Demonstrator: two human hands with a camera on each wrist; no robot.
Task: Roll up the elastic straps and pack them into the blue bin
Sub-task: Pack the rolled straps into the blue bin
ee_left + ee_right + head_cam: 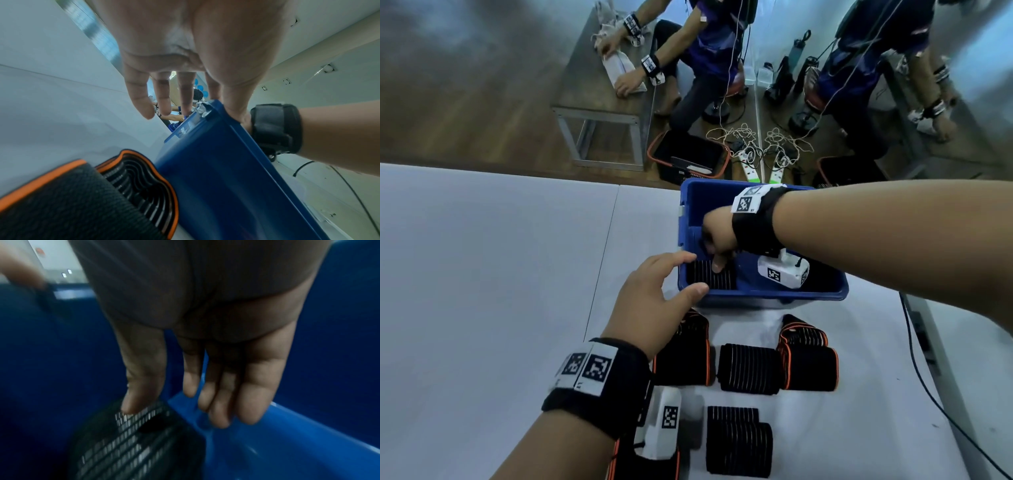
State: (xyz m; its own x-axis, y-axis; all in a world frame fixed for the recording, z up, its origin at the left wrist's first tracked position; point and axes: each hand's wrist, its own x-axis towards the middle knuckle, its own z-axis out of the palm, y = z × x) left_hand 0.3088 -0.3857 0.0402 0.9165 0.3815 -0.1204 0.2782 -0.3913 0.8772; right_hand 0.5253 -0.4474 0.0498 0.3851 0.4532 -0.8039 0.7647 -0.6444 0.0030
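R hand (717,236) in blue bin (763,294), thumb on rolled strap (710,279) | L hand (654,294) open by rim

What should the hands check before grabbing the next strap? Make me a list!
1. Rolled black striped strap lies inside the blue plastic bin: ok.
2. Right hand has let go: ok, fingers straight, thumb only touching it.
3. Left hand free: ok, open at the bin's rim.
4. More rolled straps, such as the black ribbed roll, wait on the white table: ok.
5. Room left in bin: ok.
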